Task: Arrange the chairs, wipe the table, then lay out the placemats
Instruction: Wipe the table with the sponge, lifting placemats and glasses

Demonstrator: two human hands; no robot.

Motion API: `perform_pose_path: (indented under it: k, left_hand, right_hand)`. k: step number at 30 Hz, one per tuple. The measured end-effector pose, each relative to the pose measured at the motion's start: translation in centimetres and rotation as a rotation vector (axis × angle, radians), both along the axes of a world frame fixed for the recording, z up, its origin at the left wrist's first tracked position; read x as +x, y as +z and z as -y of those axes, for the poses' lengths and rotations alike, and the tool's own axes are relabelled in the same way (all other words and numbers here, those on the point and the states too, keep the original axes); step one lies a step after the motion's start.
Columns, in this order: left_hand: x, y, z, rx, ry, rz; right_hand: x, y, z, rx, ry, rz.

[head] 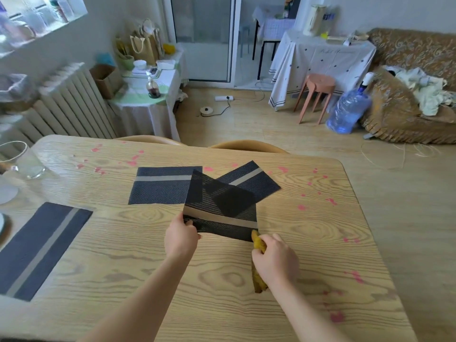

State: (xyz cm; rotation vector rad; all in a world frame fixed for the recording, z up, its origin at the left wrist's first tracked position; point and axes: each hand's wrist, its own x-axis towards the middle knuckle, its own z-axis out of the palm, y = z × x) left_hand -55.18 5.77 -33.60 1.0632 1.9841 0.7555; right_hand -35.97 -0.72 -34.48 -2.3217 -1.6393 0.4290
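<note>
My left hand [181, 236] pinches the near left corner of a dark striped placemat [219, 208] and holds it lifted and tilted above the wooden table [308, 238]. My right hand [275, 261] grips a yellow cloth [258, 243] at the mat's near right corner. Three more placemats lie flat: one at the far middle [160, 185], one angled at the far right [256, 183], one at the near left [42, 245]. Two chair backs [249, 145] show behind the far edge. Pink marks [330, 201] dot the tabletop.
A glass jar [23, 160] and a plate [1, 225] stand at the table's left edge. Beyond are a radiator [69, 102], a cluttered side table [148, 95], an orange stool [317, 95], a blue water bottle [348, 109] and a sofa [407, 90].
</note>
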Motion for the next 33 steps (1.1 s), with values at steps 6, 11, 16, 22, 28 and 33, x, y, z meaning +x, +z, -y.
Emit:
perform_pose_path:
  k: [6,11,16,22,28,33]
  left_hand:
    - [-4.6,-0.2,-0.1,0.03,0.096,0.077]
    - [-9.6,-0.2,0.0,0.027,0.165,0.143]
    - [-15.1,-0.2,0.2,0.046,0.22,0.209]
    - [-22.2,-0.3,0.9,0.045,0.31,0.18]
    - [-27.8,-1.3,2.3,0.033,0.562,0.271]
    - [-31.3,-2.0,3.7,0.025,0.832,0.403]
  right_hand:
    - [-5.3,0.8,-1.0,0.039,0.053,-0.024]
    - [-9.9,1.2,-1.9,0.043,0.107,-0.003]
    - [-14.9,1.5,-2.5,0.047,0.176,-0.017]
    - [-21.7,1.7,-3.6,0.028,0.282,-0.029]
    - [-26.6,1.6,-4.4,0.004,0.371,0.0]
    - [-29.5,1.1,-4.6,-0.02,0.422,0.042]
